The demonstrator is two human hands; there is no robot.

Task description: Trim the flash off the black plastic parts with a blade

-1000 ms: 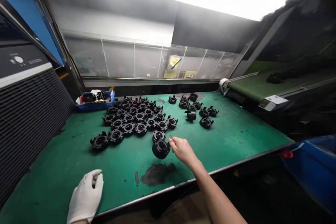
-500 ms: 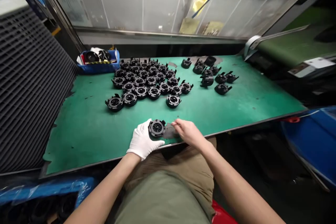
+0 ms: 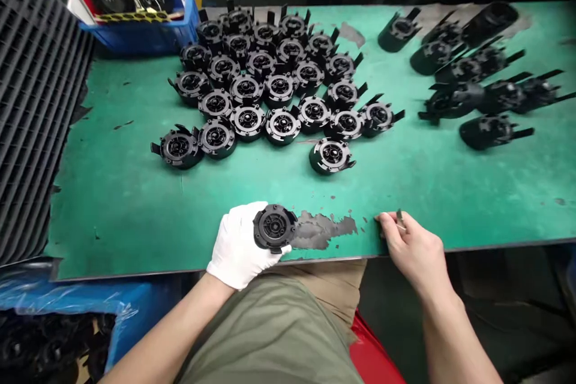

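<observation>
My left hand (image 3: 243, 246), in a white glove, is closed around the side of a round black plastic housing (image 3: 275, 227). The housing's ribbed face with its small holes is turned up toward me, above the front edge of the table. To the right, bare, my right hand (image 3: 416, 246) is closed near the same edge, apart from the housing. A small thin piece (image 3: 399, 219) pokes up between its fingers; most of it is hidden, so its kind is unclear. Beyond my hands stands a cluster of similar black housings (image 3: 282, 125), with one housing (image 3: 332, 156) a little in front.
More black housings (image 3: 488, 131) stand or lie at the right back. A blue bin (image 3: 135, 39) with black parts sits at the left back. The green tabletop (image 3: 126, 192) has a worn grey patch (image 3: 321, 229). A plastic-lined blue crate (image 3: 117, 312) holds black parts at lower left.
My right hand has moved away to the right from the housing. The housing in my left hand has turned, its tab now pointing toward me. My view has come closer to the table.
</observation>
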